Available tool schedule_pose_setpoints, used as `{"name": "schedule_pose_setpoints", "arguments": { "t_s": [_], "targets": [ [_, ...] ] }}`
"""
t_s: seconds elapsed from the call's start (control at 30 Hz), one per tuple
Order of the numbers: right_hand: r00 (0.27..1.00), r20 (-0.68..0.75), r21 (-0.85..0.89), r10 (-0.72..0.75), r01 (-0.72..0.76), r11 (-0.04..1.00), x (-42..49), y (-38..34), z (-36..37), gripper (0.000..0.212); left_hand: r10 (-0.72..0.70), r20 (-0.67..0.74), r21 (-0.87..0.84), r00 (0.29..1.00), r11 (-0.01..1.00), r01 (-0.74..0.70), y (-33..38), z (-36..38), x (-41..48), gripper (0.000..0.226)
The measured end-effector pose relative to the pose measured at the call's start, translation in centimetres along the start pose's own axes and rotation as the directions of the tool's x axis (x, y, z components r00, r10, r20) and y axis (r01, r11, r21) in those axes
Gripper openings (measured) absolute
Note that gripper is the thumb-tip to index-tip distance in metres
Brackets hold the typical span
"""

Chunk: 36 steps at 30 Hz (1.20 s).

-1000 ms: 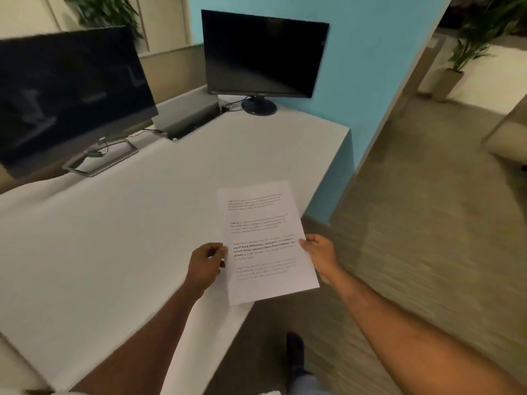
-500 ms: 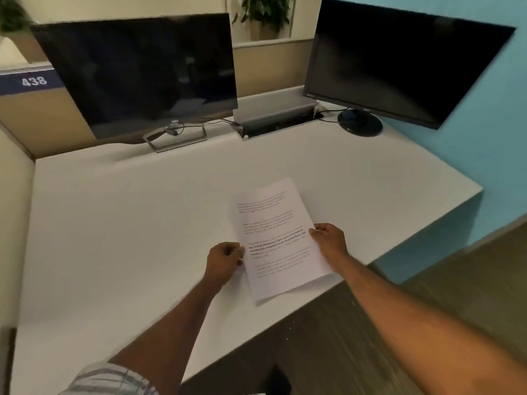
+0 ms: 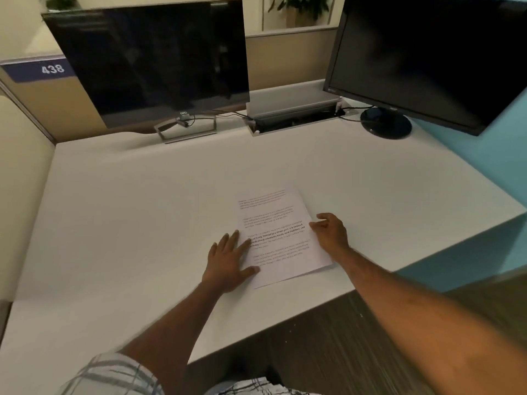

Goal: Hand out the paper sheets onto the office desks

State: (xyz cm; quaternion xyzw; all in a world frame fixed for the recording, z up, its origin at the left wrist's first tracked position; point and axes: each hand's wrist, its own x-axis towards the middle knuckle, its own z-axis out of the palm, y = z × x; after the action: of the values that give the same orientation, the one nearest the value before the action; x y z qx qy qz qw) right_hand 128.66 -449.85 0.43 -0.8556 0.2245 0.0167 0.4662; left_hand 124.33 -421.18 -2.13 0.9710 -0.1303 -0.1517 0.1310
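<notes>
Sheet [image 3: 278,235] flat on tabletop [image 3: 142,195]; left hand [image 3: 231,258] fingers straight on edge, right hand [image 3: 332,232] fingers relaxed, touching; lift straight up

White "438" on dark blue label strip [image 3: 40,70], left, atop tan partition panel [image 3: 57,109]. "DELL" logo on lower bezel of thin-framed black flat monitor [image 3: 154,61]. White printed paper sheet [image 3: 282,238]: bold line partly legible, "Defined by a slower pace"; other paragraphs too blurred. Bezel mark on black round-footed monitor [image 3: 427,58] unreadable.

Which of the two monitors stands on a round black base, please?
The right monitor; the left monitor rests on a silver open-frame stand instead.
</notes>
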Motion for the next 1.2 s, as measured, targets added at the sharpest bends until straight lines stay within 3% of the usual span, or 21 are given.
{"name": "schedule_pose_setpoints", "arguments": {
  "t_s": [0.1,0.2,0.33,0.57,0.8,0.97,1.1,1.2],
  "targets": [
    [0.987,0.048,-0.191,-0.152,0.158,0.969,-0.3,1.3,-0.2,0.048,-0.006,-0.015,0.005,1.0,1.0,0.006,0.2,0.1,0.1,0.089],
    [0.947,0.196,-0.302,-0.256,0.307,0.903,-0.7,2.0,-0.1,0.061,-0.011,-0.02,0.004,1.0,1.0,0.011,0.4,0.0,0.1,0.087],
    [0.91,0.338,-0.411,-0.239,0.371,0.833,-0.8,2.4,0.6,0.069,-0.018,-0.031,0.013,0.999,1.0,0.018,0.4,0.1,0.1,0.088],
    [0.892,0.381,-0.502,-0.243,0.42,0.756,-1.0,3.0,0.6,0.073,-0.019,-0.063,0.031,0.998,0.999,0.021,0.3,0.4,-0.1,0.09],
    [0.903,0.375,-0.515,-0.208,0.39,0.764,-1.2,1.8,0.4,0.078,0.003,-0.045,0.032,0.999,0.999,-0.001,0.2,0.0,-0.1,0.098],
    [0.889,0.34,-0.506,-0.307,0.448,0.737,-1.4,-0.2,1.6,0.077,0.015,-0.089,0.02,0.996,1.0,-0.013,-1.9,-1.7,-0.6,0.103],
    [0.813,0.417,-0.435,-0.407,0.571,0.696,-2.7,-2.8,5.3,0.073,-0.085,-0.156,0.063,0.984,0.993,0.096,-4.8,-2.8,-3.5,0.103],
    [0.712,0.503,-0.348,-0.49,0.686,0.639,-3.7,-5.6,8.8,0.069,-0.231,-0.219,0.064,0.948,0.966,0.251,-7.8,-3.7,-7.0,0.102]
  ]
}}
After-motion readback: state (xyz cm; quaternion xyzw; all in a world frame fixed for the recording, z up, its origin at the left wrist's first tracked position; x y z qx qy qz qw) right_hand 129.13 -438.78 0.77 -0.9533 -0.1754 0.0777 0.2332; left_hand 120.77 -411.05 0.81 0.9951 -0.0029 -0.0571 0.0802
